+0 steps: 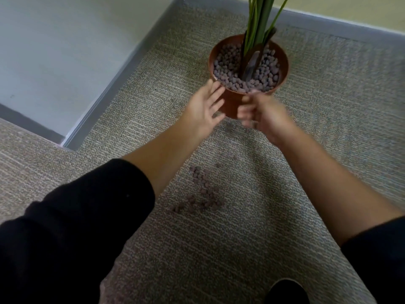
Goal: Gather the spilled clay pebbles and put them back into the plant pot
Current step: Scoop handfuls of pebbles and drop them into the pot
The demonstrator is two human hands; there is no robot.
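A terracotta-brown plant pot (282, 60) stands on the carpet, filled with greyish clay pebbles (230, 69) around green stems (257, 25). My left hand (202, 110) is open with fingers spread, its fingertips at the pot's near left rim. My right hand (262, 113) is blurred in front of the pot's near wall, fingers curled; whether it holds anything is unclear. A scatter of spilled clay pebbles (203, 189) lies on the carpet between my forearms, well short of the pot.
Grey patterned carpet (328, 128) covers the floor. A white wall with a grey skirting board (114, 84) juts out at left, and another skirting runs behind the pot. A dark shoe tip (286, 291) shows at the bottom edge.
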